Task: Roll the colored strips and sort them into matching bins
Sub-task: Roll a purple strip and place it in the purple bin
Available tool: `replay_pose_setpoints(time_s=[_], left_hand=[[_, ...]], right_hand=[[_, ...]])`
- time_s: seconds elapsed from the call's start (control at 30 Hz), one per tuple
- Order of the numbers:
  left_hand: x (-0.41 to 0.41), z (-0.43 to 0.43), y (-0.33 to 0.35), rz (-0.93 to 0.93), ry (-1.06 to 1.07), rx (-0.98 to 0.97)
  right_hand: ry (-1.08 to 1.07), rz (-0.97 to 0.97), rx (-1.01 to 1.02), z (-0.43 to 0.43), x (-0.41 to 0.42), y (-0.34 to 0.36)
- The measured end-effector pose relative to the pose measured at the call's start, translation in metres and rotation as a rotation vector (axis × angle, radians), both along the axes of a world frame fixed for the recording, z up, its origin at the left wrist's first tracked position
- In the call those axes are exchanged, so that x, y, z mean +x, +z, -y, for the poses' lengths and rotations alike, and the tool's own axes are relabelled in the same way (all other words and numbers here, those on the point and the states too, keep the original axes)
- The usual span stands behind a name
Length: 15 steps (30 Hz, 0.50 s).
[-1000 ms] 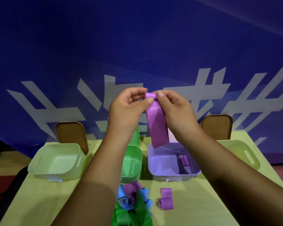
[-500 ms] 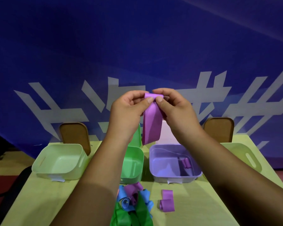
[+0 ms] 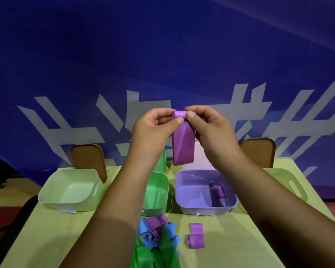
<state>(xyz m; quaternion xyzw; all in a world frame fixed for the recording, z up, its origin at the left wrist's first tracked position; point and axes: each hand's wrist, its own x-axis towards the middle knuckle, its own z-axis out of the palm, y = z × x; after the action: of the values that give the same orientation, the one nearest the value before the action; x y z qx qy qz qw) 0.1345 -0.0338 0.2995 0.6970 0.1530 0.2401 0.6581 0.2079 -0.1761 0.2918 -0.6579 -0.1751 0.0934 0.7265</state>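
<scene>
The left hand point(image 3: 153, 128) and right hand point(image 3: 211, 130) both pinch the top of a purple strip point(image 3: 183, 149) between thumb and fingers. A small coil sits at the fingertips, and the tail hangs free above the purple bin point(image 3: 201, 208). To roll it well, the thumbs should probably feed the tail in evenly, edges aligned and coil tight, so it won't spring open beside the purple roll point(image 3: 219, 191) in that bin. A pile of strips point(image 3: 159, 235) waits on the tabletop point(image 3: 66, 229).
</scene>
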Motion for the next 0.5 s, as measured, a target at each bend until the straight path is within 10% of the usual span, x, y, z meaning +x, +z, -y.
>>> replay_pose_setpoints(time_s=[0.5], left_hand=[[-0.006,0.019,-0.002,0.048,0.108,0.266]], right_hand=[[0.015,-0.053,-0.014,0.01,-0.007,-0.001]])
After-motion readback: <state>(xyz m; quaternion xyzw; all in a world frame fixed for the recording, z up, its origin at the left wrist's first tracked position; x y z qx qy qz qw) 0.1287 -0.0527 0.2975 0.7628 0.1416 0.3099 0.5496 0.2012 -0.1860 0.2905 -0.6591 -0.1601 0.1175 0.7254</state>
